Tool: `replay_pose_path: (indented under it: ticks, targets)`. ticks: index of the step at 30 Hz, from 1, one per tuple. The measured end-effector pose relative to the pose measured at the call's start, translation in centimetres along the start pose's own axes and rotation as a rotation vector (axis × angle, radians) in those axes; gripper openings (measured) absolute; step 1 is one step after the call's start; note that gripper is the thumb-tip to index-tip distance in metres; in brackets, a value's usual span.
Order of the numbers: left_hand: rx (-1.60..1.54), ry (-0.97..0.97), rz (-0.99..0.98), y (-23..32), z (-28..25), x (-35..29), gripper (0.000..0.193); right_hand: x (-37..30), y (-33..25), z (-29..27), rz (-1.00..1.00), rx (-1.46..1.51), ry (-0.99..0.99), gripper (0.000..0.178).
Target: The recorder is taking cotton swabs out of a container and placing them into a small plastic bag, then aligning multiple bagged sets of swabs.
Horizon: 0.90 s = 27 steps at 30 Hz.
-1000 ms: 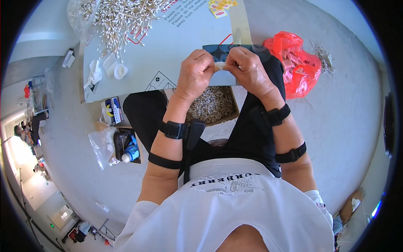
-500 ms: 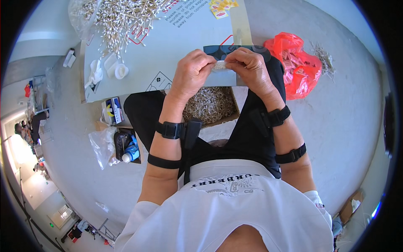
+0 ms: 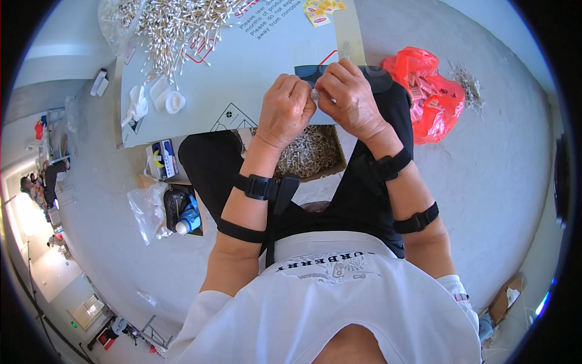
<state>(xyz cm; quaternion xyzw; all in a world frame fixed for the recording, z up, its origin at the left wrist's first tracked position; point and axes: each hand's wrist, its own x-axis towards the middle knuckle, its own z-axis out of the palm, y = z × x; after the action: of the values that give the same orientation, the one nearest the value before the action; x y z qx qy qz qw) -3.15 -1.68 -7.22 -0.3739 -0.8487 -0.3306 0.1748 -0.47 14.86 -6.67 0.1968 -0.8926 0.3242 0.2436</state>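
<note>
My left hand (image 3: 288, 108) and my right hand (image 3: 347, 98) meet over the near right part of the table, fingers pinched together. Between their fingertips shows a bit of a small white bundle (image 3: 314, 94); it looks like a packet of cotton swabs, but the fingers cover most of it. Below the hands, between my knees, a cardboard box (image 3: 344, 159) holds many loose cotton swabs (image 3: 309, 153). Behind my hands a dark blue glossy sheet (image 3: 309, 71) lies at the table's edge.
A heap of cotton swabs (image 3: 176, 30) spills from a clear bag on the table (image 3: 254, 67). Nearby lie a white round lid (image 3: 175, 102) and yellow packets (image 3: 323, 11). A red plastic bag (image 3: 445, 115) stands on the floor at right, a blue bottle (image 3: 190, 219) at left.
My hands have drawn closer together and rolled inward, so the white bundle, plainly visible between them before, is now mostly covered by my fingers.
</note>
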Motion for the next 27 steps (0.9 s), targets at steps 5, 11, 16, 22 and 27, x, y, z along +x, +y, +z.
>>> replay_pose_path:
  ticks: [5, 11, 16, 22, 27]
  targets:
    - [-0.031, 0.009, 0.002, -0.1, 0.1, 0.1, 0.014, -0.6, 1.1, -1.4, 0.048, 0.054, -0.035, 0.011]
    - [-0.078, 0.023, 0.012, 0.1, 0.3, 0.4, 0.015, -1.5, 2.1, -3.2, 0.091, -0.002, -0.035, 0.01]
    - [-0.06, 0.059, -0.019, -0.8, -0.3, 0.0, 0.016, -2.5, 2.8, -4.9, 0.512, 0.216, -0.006, 0.011]
    - [-0.053, -0.004, -0.011, -0.3, -0.3, 0.5, 0.014, -1.6, 0.8, -1.4, 0.499, 0.522, -0.026, 0.012]
    - [-0.092, 0.027, 0.005, 0.8, 0.5, 1.4, 0.014, -1.7, 0.7, -1.2, 0.475, 0.45, -0.007, 0.008]
